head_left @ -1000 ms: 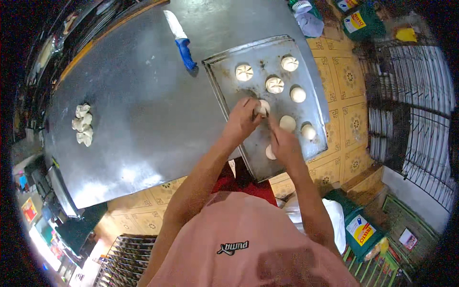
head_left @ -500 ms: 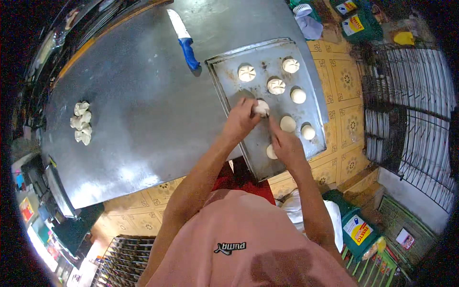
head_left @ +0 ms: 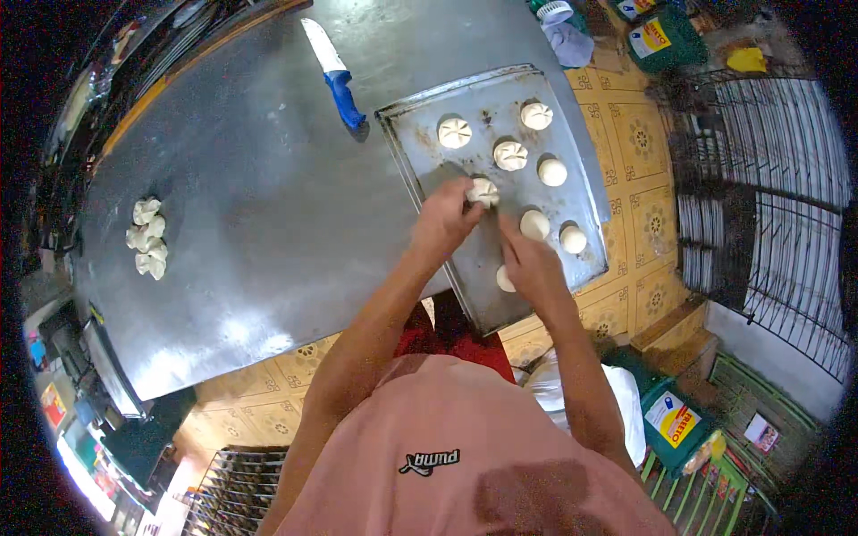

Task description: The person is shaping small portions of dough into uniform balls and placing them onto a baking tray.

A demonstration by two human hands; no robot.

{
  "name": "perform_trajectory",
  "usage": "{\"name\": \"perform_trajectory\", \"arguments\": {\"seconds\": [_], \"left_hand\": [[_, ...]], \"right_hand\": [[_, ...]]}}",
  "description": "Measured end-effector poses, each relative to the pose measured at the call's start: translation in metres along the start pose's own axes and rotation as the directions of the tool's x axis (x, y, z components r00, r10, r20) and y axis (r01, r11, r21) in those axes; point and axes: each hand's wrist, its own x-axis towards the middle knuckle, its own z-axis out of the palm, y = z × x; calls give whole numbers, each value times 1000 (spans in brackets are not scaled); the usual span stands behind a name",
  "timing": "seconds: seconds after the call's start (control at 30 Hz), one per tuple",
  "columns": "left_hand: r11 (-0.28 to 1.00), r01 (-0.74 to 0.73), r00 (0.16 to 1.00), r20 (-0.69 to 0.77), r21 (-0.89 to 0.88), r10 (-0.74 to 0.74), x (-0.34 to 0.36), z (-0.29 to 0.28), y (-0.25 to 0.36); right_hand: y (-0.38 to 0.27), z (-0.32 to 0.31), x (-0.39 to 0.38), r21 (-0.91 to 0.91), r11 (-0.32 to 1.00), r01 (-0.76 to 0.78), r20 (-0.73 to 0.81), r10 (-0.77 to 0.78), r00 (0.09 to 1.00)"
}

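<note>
On a worn metal baking tray (head_left: pixel 487 308), my left hand (head_left: pixel 447 214) pinches a round dough piece (head_left: pixel 484 190) with cuts in its top. My right hand (head_left: pixel 529 261) is closed just below and right of that piece, index finger pointed at it; what it holds is too small to make out. Behind them sit three pieces with star cuts (head_left: pixel 510 155). Smooth dough rounds (head_left: pixel 552 171) lie to the right, one partly hidden by my right hand.
The tray rests on a steel table (head_left: pixel 232 152). A blue-handled knife (head_left: pixel 344 96) lies left of the tray, and crumpled dough scraps (head_left: pixel 145 234) lie farther left. Wire racks (head_left: pixel 760 134), green sacks (head_left: pixel 670 45) and a white sack (head_left: pixel 550 393) stand around the tiled floor (head_left: pixel 639 196).
The piece in my left hand shows more cuts in its top. Both hands have shifted only slightly, and the whole view has moved a little.
</note>
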Motion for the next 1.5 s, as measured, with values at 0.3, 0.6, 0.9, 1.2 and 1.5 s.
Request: {"name": "perform_trajectory", "arguments": {"seconds": [0.3,0.6,0.9,1.2,1.5], "left_hand": [[985,-127,991,36,-117,132,-37,34,53],[973,-210,974,71,-96,217,-21,91,39],[949,-167,977,86,-267,196,-22,88,52],[980,-144,981,111,-141,160,-10,93,51],[990,35,988,155,-134,-14,-26,87,44]], "right_hand": [[59,-12,-78,67,998,11,-273,7,962],[93,5,-58,-131,991,36,-207,-63,976],[79,-16,-54,70,993,-95,-123,103,987],[93,2,-27,19,999,33,-282,-26,959],[71,-38,-103,-17,995,-95,-78,94,993]]}}
